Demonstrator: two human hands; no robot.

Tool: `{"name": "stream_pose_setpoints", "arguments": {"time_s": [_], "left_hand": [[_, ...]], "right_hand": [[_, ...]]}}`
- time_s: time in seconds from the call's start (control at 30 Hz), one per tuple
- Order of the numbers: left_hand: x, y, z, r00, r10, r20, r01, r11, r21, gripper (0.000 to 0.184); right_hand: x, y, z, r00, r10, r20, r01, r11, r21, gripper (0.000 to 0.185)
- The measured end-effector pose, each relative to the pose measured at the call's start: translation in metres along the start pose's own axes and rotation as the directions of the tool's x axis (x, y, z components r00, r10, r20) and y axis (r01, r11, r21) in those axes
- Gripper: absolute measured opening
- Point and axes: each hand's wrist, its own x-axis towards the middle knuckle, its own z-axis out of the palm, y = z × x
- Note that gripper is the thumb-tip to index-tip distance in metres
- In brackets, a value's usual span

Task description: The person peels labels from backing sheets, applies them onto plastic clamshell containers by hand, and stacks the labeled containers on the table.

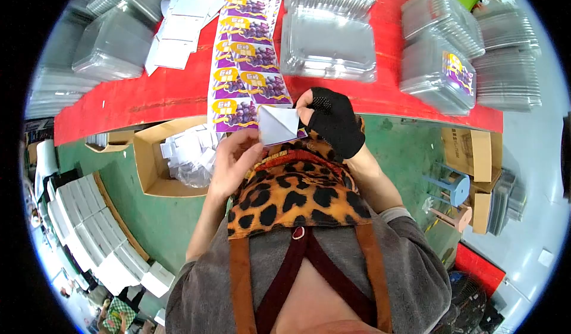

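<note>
Strips of purple and yellow grape labels [250, 54] hang over the near edge of the red table. My right hand [333, 120], in a black fingerless glove, pinches the top right corner of a label at the lower end, whose white back [278, 126] is folded up toward the camera. My bare left hand [237, 158] is at the lower left of that label, fingers curved and apart, its fingertips near or touching the edge. Behind the labels, to the right, stand stacked clear plastic boxes [327, 42].
More clear boxes [113, 45] stand at the left, and others at the right, one bearing a grape label [457, 75]. White sheets [181, 27] lie behind left. Below the table, a carton [148, 170] holds white paper scraps. A blue stool [457, 189] stands right.
</note>
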Motion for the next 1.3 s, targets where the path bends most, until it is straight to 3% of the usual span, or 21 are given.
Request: {"name": "stream_pose_setpoints", "arguments": {"time_s": [0.07,0.17,0.2,0.23,0.3,0.37,0.4,0.43,0.5,0.57,0.63,0.7,0.73,0.77,0.83,0.9,1.07,1.3], "left_hand": [[0.003,0.007,0.009,0.999,0.008,0.036,-0.009,0.999,0.036,0.025],[0.014,0.008,0.015,0.994,-0.035,0.100,0.022,0.991,0.130,0.027],[0.016,0.014,0.015,0.992,-0.052,0.114,0.039,0.992,0.117,0.026],[0.018,0.020,0.016,0.989,-0.067,0.130,0.053,0.993,0.105,0.026],[0.020,0.016,0.020,0.997,0.045,0.058,-0.049,0.997,0.063,0.023],[0.022,0.023,0.022,0.990,0.119,0.076,-0.128,0.983,0.131,0.018],[0.025,0.030,0.023,0.975,0.203,0.093,-0.220,0.945,0.242,0.015],[0.028,0.030,0.022,0.974,0.196,0.111,-0.219,0.940,0.260,0.016],[0.032,0.033,0.017,0.984,0.130,0.122,-0.161,0.939,0.303,0.018],[0.034,0.037,0.015,0.996,0.077,0.033,-0.083,0.969,0.234,0.023],[0.034,0.033,0.005,0.999,0.045,-0.028,-0.039,0.980,0.195,0.025],[0.037,0.026,-0.004,0.988,0.070,-0.141,-0.058,0.995,0.086,0.029],[0.038,0.024,-0.011,0.983,0.086,-0.161,-0.081,0.996,0.040,0.030],[0.041,0.021,-0.015,0.978,0.100,-0.184,-0.102,0.995,-0.005,0.031],[0.049,0.025,-0.014,0.959,0.175,-0.221,-0.191,0.980,-0.050,0.033],[0.055,0.033,-0.005,0.948,0.168,-0.272,-0.197,0.977,-0.085,0.033],[0.062,0.033,-0.004,0.953,0.169,-0.252,-0.210,0.967,-0.147,0.033],[0.067,0.037,0.000,0.940,0.179,-0.290,-0.228,0.963,-0.144,0.032]], "right_hand": [[-0.001,-0.003,0.006,0.999,0.020,0.037,-0.017,0.998,-0.066,0.008],[-0.002,-0.006,0.009,0.990,0.115,0.077,-0.119,0.992,0.040,0.008],[-0.002,-0.006,0.005,0.994,0.066,0.088,-0.065,0.998,-0.011,0.010],[-0.007,-0.017,0.004,0.989,0.051,0.135,-0.072,0.985,0.154,0.016],[-0.012,-0.018,0.006,0.956,-0.287,0.069,0.295,0.934,-0.202,0.020],[-0.014,-0.027,0.000,0.948,-0.255,0.192,0.316,0.837,-0.446,0.020],[-0.017,-0.006,-0.003,0.941,-0.309,0.140,0.339,0.848,-0.408,0.018],[-0.017,-0.019,-0.006,0.972,-0.180,0.153,0.227,0.894,-0.386,0.017],[-0.016,-0.007,-0.016,0.986,-0.167,-0.004,0.155,0.926,-0.343,0.014],[-0.007,0.011,-0.045,0.966,-0.104,-0.236,0.080,0.991,-0.107,0.014],[0.009,-0.023,-0.061,0.824,-0.170,-0.541,0.255,0.963,0.086,0.015],[0.014,-0.025,-0.088,0.682,-0.402,-0.611,0.333,0.914,-0.230,0.016],[0.014,-0.031,-0.092,0.616,-0.586,-0.527,0.264,0.784,-0.562,0.019],[0.023,-0.035,-0.097,0.610,-0.708,-0.356,0.336,0.638,-0.693,0.023],[0.039,-0.033,-0.104,0.623,-0.779,-0.078,0.420,0.416,-0.807,0.024],[0.052,-0.027,-0.105,0.657,-0.746,0.111,0.428,0.247,-0.869,0.025],[0.080,-0.012,-0.104,0.631,-0.743,0.224,0.495,0.163,-0.854,0.028],[0.089,0.005,-0.098,0.694,-0.681,0.233,0.480,0.197,-0.855,0.021]]}}
